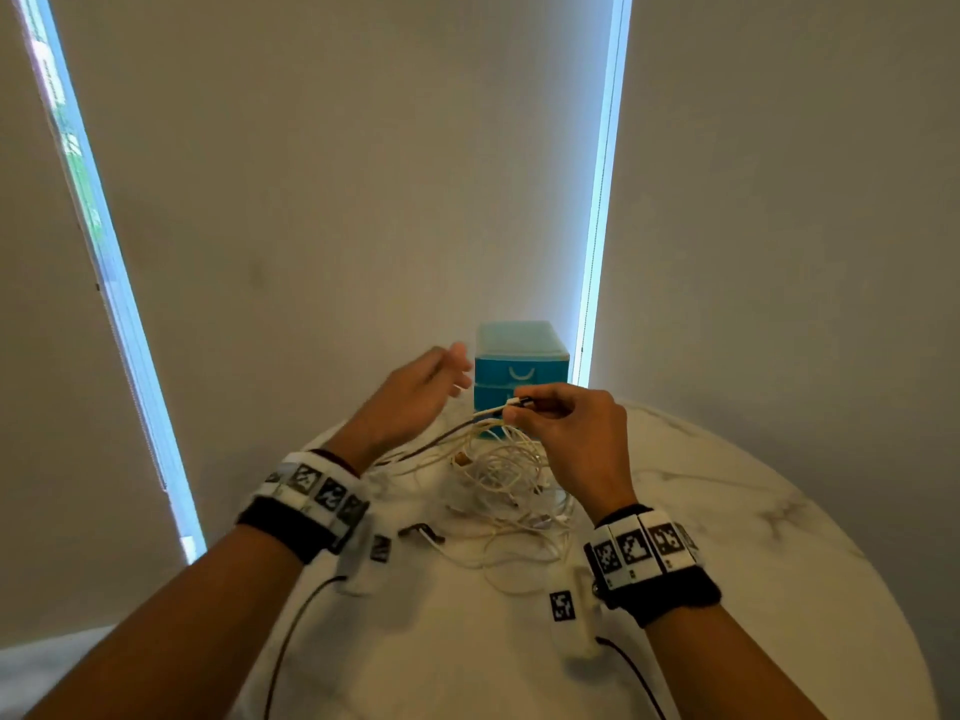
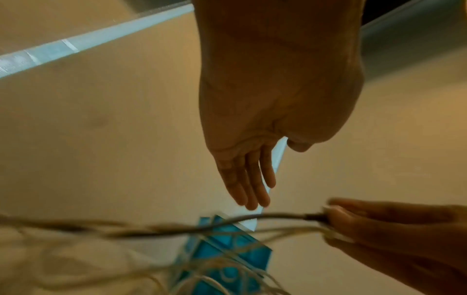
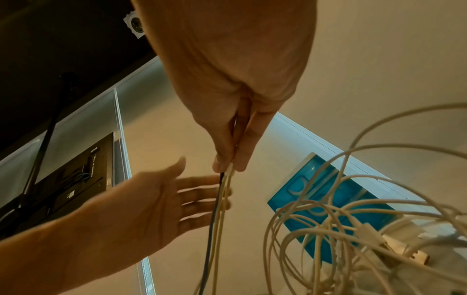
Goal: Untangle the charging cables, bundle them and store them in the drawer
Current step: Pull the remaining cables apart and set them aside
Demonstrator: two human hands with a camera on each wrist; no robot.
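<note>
Right hand (image 1: 576, 433) grip pinching dark cable (image 3: 211, 223) and seemingly two white cable ends above tangled cables (image 1: 506, 485); left hand (image 1: 410, 397) grip spread, empty, near blue drawer unit (image 1: 519, 363).

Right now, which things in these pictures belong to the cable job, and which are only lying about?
Belong to the job:
- tangled white cables
- dark cable and white strands pinched by the right hand
- left hand, open beside them
- blue drawer unit, drawers shut

Only there:
- round marble table
- window blinds
</note>
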